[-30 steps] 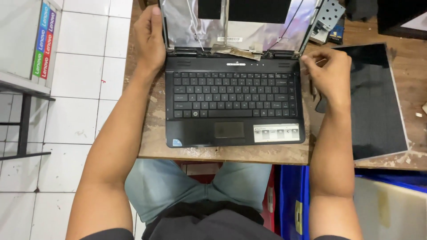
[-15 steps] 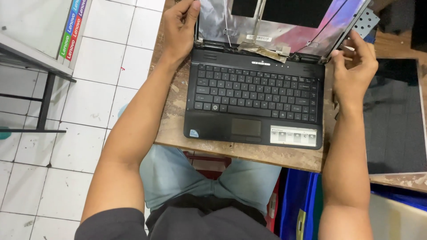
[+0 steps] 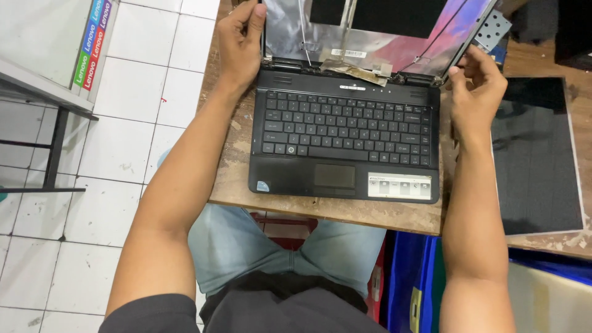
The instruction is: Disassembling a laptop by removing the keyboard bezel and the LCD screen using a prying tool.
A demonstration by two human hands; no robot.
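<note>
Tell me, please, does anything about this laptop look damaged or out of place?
Yes. The laptop has no screen: its lid shows bare foil backing and loose cables. A flat display panel lies apart on the right. The left hand and right hand grip the lid's side edges.

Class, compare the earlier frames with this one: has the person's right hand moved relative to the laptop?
Yes. The right hand has risen from beside the keyboard's right end to the lid's right edge, near the hinge.
</note>
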